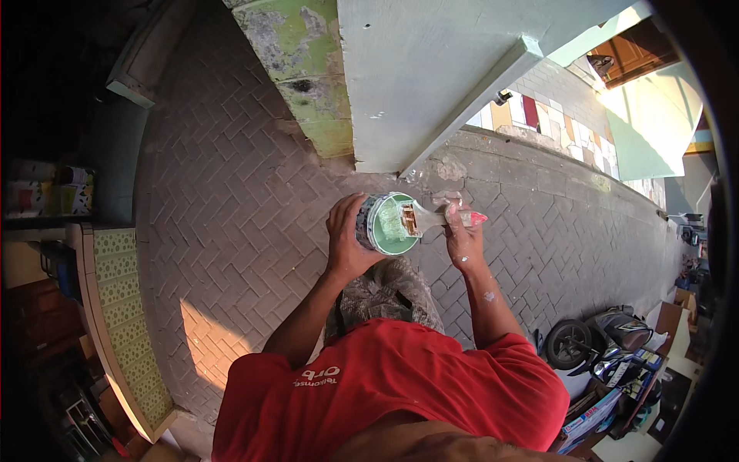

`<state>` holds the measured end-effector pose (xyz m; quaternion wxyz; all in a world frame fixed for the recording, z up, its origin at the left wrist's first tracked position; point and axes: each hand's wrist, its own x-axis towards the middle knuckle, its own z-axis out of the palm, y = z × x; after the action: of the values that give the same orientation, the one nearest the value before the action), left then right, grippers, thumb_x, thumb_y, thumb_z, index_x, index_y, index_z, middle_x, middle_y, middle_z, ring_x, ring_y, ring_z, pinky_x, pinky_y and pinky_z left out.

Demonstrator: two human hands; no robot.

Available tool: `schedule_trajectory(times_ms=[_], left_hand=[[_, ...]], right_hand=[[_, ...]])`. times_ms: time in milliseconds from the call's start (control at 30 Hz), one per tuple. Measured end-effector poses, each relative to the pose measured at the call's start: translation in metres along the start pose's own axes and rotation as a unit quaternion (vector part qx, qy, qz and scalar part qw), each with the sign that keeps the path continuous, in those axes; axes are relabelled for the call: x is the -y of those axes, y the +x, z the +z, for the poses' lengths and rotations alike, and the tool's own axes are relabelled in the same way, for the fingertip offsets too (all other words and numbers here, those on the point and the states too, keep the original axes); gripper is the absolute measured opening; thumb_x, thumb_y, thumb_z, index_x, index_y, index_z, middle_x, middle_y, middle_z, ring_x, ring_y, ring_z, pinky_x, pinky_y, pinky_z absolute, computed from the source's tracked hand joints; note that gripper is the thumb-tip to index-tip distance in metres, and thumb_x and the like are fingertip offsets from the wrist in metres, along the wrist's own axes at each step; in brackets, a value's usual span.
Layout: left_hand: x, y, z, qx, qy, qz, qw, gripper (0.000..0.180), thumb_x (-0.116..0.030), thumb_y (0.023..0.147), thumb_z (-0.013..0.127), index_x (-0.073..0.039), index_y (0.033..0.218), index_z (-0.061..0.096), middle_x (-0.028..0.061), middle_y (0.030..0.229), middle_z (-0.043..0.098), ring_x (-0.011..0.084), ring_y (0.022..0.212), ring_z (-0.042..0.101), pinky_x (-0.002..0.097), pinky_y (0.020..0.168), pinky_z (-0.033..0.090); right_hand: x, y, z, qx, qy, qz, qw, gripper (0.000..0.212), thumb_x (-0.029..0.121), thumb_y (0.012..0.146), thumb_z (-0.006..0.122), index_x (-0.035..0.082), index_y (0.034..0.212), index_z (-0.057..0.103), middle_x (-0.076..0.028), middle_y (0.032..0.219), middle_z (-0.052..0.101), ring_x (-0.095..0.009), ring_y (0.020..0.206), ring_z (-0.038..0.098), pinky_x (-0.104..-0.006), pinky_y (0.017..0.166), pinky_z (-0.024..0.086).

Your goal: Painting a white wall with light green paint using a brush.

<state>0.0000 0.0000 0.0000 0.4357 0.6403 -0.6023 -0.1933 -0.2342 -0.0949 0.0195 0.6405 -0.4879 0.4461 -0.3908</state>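
My left hand (348, 235) is wrapped round the side of a small paint can (372, 222), which is tilted so its mouth shows. Pale green paint (400, 245) coats the inside of the can. In my right hand (463, 237) is a wide paintbrush (431, 219) with a red-tipped handle, gripped near its end. The brush's bristles, covered in pale green, lie at the can's mouth, over the rim. Flecks of pale paint mark my right hand and forearm.
Ahead stands a pale wall panel (416, 69) beside a peeling green pillar (308, 92). Herringbone paving (223, 169) covers the ground. A patterned yellow-green low wall (131, 316) is at left. At right are a motorbike (608, 335) and a pile of boxes.
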Motion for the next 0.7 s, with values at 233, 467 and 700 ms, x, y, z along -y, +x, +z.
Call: schedule_trajectory(times_ms=[233,467,700], left_hand=[[0.115,0.022,0.095,0.024,-0.023,-0.015,0.999,0.114,-0.018,0.053,0.099,-0.006,0.151,0.041,0.0183,0.147,0.050,0.0409,0.138,0.045,0.0524,0.117,0.034],[0.218,0.040,0.187,0.006,-0.061,0.003,0.998,0.112,-0.016,0.053,0.097,-0.006,0.150,0.042,0.0184,0.143,0.052,0.0408,0.136,0.046,0.0534,0.116,0.035],[0.309,0.055,0.266,-0.018,-0.212,0.061,0.975,0.111,-0.015,0.055,0.097,-0.006,0.150,0.042,0.0180,0.141,0.054,0.0371,0.132,0.051,0.0511,0.112,0.040]], right_hand=[[-0.116,0.080,-0.032,-0.018,0.181,-0.002,0.983,0.025,0.023,0.101,0.072,0.001,0.109,0.063,-0.022,0.116,0.072,-0.022,0.103,0.069,-0.0340,0.090,0.057],[-0.219,0.145,-0.054,0.034,0.337,-0.015,0.941,0.024,-0.002,0.089,0.078,0.006,0.102,0.060,-0.016,0.105,0.073,-0.022,0.087,0.075,-0.0305,0.070,0.063],[-0.324,0.208,-0.054,-0.037,0.476,-0.004,0.879,0.014,0.017,0.100,0.072,0.011,0.107,0.062,-0.002,0.084,0.068,-0.012,0.072,0.067,-0.0250,0.062,0.058]])
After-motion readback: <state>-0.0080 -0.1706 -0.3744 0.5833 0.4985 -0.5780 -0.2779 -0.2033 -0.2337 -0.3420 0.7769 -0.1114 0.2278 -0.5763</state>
